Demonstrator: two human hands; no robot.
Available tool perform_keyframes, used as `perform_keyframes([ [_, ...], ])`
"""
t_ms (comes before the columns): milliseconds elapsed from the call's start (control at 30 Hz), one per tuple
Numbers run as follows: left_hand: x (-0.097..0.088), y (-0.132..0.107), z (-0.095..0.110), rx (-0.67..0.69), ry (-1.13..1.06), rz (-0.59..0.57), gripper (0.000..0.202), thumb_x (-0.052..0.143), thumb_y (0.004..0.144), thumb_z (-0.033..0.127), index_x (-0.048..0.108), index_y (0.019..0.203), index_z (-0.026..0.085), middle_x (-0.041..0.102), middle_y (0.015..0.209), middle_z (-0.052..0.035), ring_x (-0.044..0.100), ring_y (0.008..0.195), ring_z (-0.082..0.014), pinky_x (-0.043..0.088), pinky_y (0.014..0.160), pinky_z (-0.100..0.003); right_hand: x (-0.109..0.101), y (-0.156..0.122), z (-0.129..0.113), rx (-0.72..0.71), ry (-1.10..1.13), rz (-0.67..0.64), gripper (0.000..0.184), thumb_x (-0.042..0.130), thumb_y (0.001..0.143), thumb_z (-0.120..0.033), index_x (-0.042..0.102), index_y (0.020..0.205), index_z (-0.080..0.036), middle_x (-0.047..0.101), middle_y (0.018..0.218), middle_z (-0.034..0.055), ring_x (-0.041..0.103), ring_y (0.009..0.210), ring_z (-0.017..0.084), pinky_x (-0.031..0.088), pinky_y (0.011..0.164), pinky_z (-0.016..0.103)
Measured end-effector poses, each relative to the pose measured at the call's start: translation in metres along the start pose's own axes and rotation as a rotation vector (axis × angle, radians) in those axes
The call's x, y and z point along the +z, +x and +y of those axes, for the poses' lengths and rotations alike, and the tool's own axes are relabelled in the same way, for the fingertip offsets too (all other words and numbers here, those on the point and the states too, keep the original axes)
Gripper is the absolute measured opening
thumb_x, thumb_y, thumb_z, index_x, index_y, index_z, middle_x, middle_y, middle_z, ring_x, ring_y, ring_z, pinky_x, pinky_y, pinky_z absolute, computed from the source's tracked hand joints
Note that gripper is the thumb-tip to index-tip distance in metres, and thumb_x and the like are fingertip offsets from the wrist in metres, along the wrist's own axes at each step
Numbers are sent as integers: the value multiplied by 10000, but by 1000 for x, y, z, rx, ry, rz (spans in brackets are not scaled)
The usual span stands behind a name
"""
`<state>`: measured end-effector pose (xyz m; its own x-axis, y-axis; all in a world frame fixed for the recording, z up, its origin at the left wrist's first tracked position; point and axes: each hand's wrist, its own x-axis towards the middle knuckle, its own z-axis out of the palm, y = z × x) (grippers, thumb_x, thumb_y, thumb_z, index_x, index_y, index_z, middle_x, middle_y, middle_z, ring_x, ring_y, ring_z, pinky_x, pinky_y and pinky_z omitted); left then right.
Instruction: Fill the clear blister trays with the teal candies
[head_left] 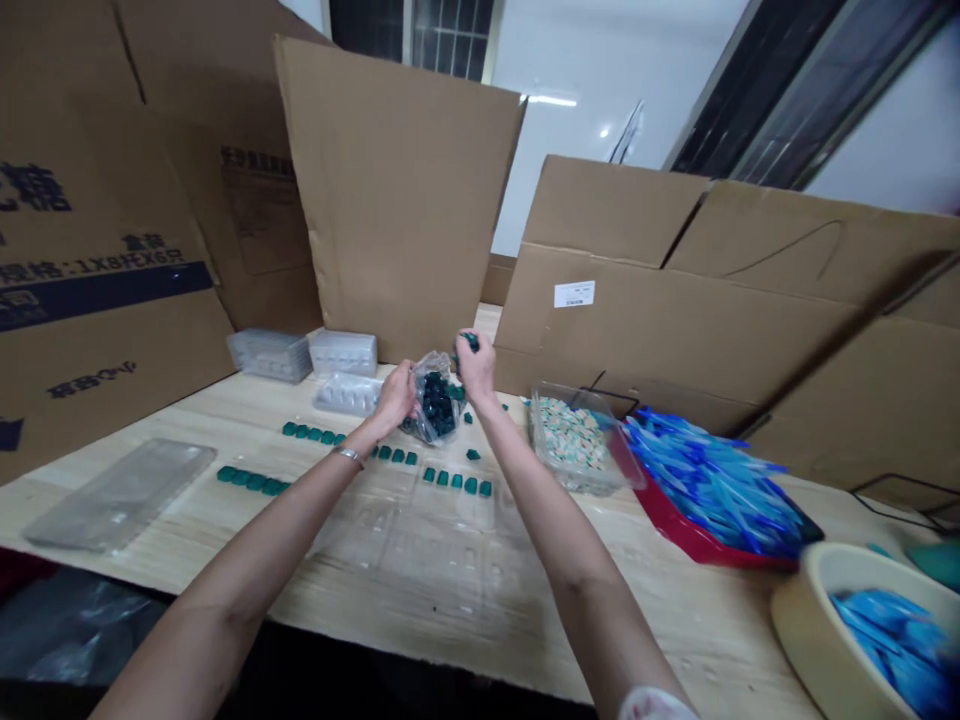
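The bag (429, 363) sits between the hands, its long axis seeming to run away from the body. The left hand (397, 396) is nearer, closed on the bag's left edge; the right hand (477, 368) is just beyond the bag's right side, curled around green pieces (470, 341). Dark pieces (438, 405) fill the bag. Loose pieces (473, 455) lie on the table (540, 620) below the right hand. Nearer the body than both hands, a short row (457, 482) runs crosswise, with clear trays (427, 560) nearer still.

A pale table (712, 625) bears clear trays (124, 495), loose green pieces (473, 455) and a red tray (684, 536).
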<state>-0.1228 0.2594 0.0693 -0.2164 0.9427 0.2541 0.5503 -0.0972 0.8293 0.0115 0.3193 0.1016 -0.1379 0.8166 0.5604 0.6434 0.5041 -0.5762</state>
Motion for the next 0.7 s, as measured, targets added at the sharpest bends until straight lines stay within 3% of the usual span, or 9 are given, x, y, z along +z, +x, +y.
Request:
perform_keyframes([
  [67, -5, 5, 2, -5, 54, 52, 291, 309, 893, 268, 528, 1041, 147, 586, 604, -21, 521, 407, -138, 401, 448, -241, 14, -1, -24, -11, 10, 63, 394, 232, 911, -282, 466, 1189, -130, 576, 1093, 80, 530, 962, 137, 415, 838, 231],
  [200, -16, 19, 2, 5, 132, 149, 239, 350, 861, 211, 550, 966, 132, 636, 750, -78, 579, 577, -160, 444, 595, -262, 35, -19, -41, -11, -235, -131, 326, 390, 886, -353, 530, 1111, -164, 561, 1103, 97, 464, 1066, 222, 414, 871, 322],
  [300, -20, 23, -2, -1, 144, 150, 225, 367, 843, 187, 548, 958, 120, 645, 785, -100, 579, 584, -162, 446, 618, -267, 32, -29, -39, -24, -362, -281, 343, 425, 875, -414, 597, 1023, -158, 532, 1151, 121, 425, 1108, 265, 419, 866, 363],
  [367, -20, 22, -6, -9, 140, 143, 225, 369, 847, 202, 544, 967, 124, 644, 760, -89, 571, 548, -153, 447, 605, -262, 18, -27, -32, -121, -359, -294, 353, 378, 902, -412, 623, 974, -169, 544, 1135, 101, 431, 1097, 238, 406, 885, 336],
  [433, -20, 19, -8, -19, 120, 124, 240, 363, 857, 224, 533, 1000, 132, 636, 704, -64, 566, 507, -148, 447, 577, -255, 0, -22, -17, -164, -357, -201, 384, 293, 939, -373, 621, 991, -181, 553, 1126, 81, 432, 1093, 206, 375, 921, 305],
  [467, -20, 17, -9, -30, 103, 106, 255, 356, 863, 234, 524, 1025, 133, 627, 671, -51, 562, 481, -147, 444, 553, -254, -9, -18, -5, -112, -376, -148, 402, 249, 953, -343, 611, 1025, -182, 550, 1140, 79, 426, 1102, 198, 356, 938, 299],
  [533, -19, 14, -10, -56, 59, 66, 287, 338, 873, 252, 499, 1079, 133, 606, 619, -26, 552, 424, -146, 435, 496, -251, -23, -13, 26, 129, -458, -99, 418, 211, 959, -285, 588, 1091, -162, 540, 1173, 103, 413, 1130, 213, 330, 958, 318],
  [600, -18, 11, -12, -69, 11, 41, 309, 330, 882, 275, 477, 1113, 133, 591, 601, -8, 541, 381, -143, 424, 450, -246, -25, -11, 63, 349, -509, -210, 366, 282, 941, -254, 597, 1098, -152, 554, 1164, 122, 440, 1112, 244, 349, 929, 351],
  [700, -16, 11, -16, -63, -23, 37, 311, 336, 884, 294, 469, 1118, 138, 590, 629, -4, 543, 367, -139, 416, 413, -240, -7, -15, 106, 432, -508, -294, 320, 431, 894, -323, 603, 1129, -189, 562, 1171, 127, 479, 1078, 285, 388, 859, 391],
])
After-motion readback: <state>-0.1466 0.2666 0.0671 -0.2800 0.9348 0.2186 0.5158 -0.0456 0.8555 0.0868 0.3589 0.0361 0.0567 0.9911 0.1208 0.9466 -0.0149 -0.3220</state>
